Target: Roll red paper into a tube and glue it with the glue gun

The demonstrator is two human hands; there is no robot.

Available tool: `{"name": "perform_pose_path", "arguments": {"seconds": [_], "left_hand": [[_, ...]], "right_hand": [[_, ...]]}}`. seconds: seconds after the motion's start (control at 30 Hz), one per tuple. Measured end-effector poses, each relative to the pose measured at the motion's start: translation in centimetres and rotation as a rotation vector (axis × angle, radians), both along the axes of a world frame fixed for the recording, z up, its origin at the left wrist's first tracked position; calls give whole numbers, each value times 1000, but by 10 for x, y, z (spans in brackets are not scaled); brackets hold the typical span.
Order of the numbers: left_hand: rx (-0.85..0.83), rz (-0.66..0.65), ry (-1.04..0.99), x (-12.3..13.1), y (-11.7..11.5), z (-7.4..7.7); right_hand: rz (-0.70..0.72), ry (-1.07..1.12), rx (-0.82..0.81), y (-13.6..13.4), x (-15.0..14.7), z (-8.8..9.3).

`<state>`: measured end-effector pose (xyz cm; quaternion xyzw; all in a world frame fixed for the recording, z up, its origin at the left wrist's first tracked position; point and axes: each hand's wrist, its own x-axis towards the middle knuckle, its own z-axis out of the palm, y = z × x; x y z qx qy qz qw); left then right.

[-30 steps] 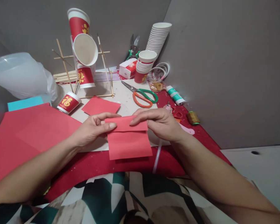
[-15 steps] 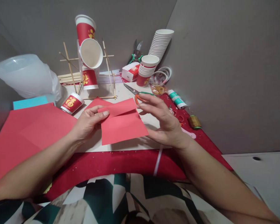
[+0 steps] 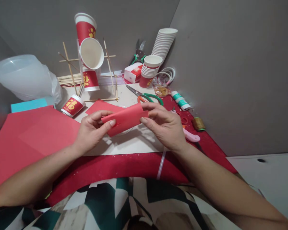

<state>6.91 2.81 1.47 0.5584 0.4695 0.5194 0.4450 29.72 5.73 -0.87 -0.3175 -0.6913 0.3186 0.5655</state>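
Observation:
A folded sheet of red paper (image 3: 126, 119) is held up over the white board (image 3: 124, 145). My left hand (image 3: 92, 129) pinches its left end, thumb on the near face and fingers behind. At the right end my right hand (image 3: 166, 126) grips it the same way, the thumb near the lower edge. Beneath and behind the held sheet lies another red paper piece (image 3: 102, 108) on the board. Scissors (image 3: 144, 95) with orange and green handles rest just beyond my right hand. A clear round rim, partly hidden, shows below the paper.
Stacked paper cups (image 3: 164, 41) lean at the back right. A stick frame (image 3: 70, 60) stands behind, with red cups (image 3: 90, 80) one above another. Large red sheets (image 3: 36, 137) cover the left side. A thread spool (image 3: 198, 124) and a pink cutter (image 3: 192, 136) lie right.
The red paper, earlier partly open with its lower flap hanging down, is now folded into a narrow strip. My right hand has moved left and closed on its right end.

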Motion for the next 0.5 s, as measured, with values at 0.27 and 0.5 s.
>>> {"name": "perform_pose_path", "arguments": {"seconds": [0.27, 0.5], "left_hand": [[226, 57, 228, 2, -3, -2], [260, 55, 276, 4, -6, -2]], "right_hand": [[-53, 64, -203, -2, -6, 1], [13, 181, -321, 3, -9, -4]]}}
